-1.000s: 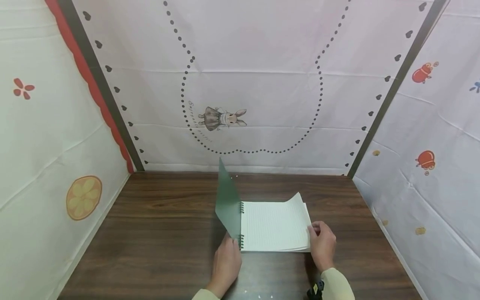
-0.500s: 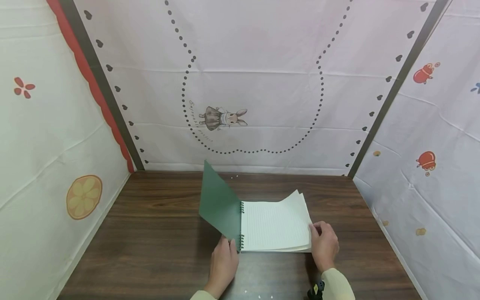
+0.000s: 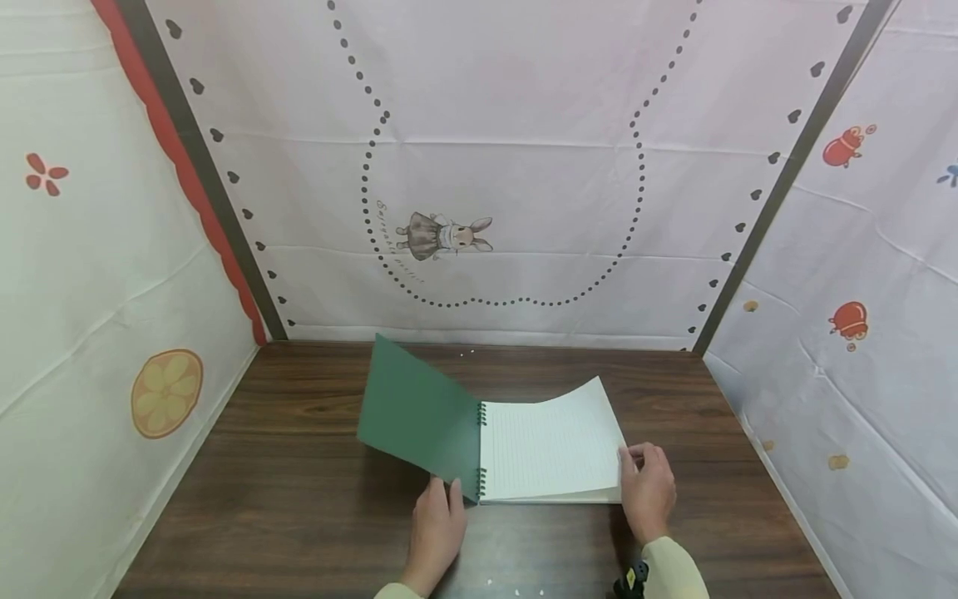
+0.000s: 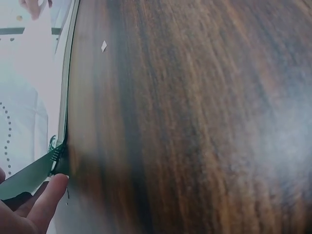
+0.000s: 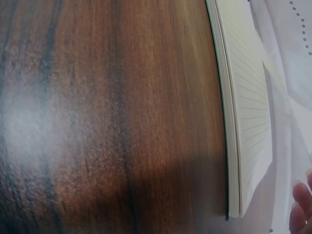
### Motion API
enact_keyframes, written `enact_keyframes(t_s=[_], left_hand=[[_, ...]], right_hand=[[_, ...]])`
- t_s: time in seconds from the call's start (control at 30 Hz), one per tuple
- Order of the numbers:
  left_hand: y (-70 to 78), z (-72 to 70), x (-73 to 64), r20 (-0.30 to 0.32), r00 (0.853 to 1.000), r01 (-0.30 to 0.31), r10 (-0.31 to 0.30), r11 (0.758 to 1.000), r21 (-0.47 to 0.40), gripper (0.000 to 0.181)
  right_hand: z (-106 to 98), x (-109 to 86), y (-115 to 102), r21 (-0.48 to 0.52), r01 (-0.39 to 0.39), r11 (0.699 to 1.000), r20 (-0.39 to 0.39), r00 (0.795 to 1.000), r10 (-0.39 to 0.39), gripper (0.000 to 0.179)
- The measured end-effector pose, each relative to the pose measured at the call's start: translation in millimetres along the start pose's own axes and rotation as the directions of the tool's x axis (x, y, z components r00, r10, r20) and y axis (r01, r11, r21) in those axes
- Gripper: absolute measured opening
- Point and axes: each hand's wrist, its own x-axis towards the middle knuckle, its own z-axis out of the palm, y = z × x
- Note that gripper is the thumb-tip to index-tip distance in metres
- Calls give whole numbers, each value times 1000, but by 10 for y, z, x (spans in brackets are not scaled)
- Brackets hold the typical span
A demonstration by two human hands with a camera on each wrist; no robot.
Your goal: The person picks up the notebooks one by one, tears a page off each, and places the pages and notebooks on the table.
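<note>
A spiral notebook lies open on the table, its green cover (image 3: 419, 408) tilted up to the left of the wire binding (image 3: 482, 482). My left hand (image 3: 436, 524) holds the cover's lower edge near the binding, with the cover between thumb and fingers. In the left wrist view, a finger (image 4: 51, 197) reaches close to the green coils. At the right side, my right hand (image 3: 648, 491) pinches the edge of a lined page (image 3: 554, 449). That page bends upward at its far right corner, lifted off the page stack (image 5: 234, 161).
The dark wood table (image 3: 299, 516) is enclosed by printed white cloth (image 3: 524, 208) at the back and sides. A black wrist device (image 3: 631, 579) sits by the right sleeve. Small white bits (image 3: 516, 592) lie near the front.
The green cover has swung further left and down, with my left hand shifting left along with it. The page's far corner has risen slightly, while my right hand has moved very little.
</note>
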Motion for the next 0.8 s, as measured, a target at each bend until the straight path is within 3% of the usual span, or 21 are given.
enact_keyframes(t_s=[0.17, 0.43, 0.6, 0.8], left_hand=[[-45, -17, 8, 14, 999, 40, -40, 999, -21, 28], [-95, -50, 29, 65, 987, 148, -145, 988, -36, 31], [-142, -65, 20, 116, 972, 223, -206, 962, -158, 29], [-180, -61, 24, 124, 961, 272, -246, 917, -291, 24]], right_hand=[[-3, 1, -6, 21, -55, 998, 37, 998, 54, 22], [-3, 8, 15, 20, -54, 998, 75, 996, 53, 27], [26, 25, 31, 23, -48, 999, 109, 993, 45, 29], [18, 26, 25, 33, -40, 999, 135, 990, 35, 30]])
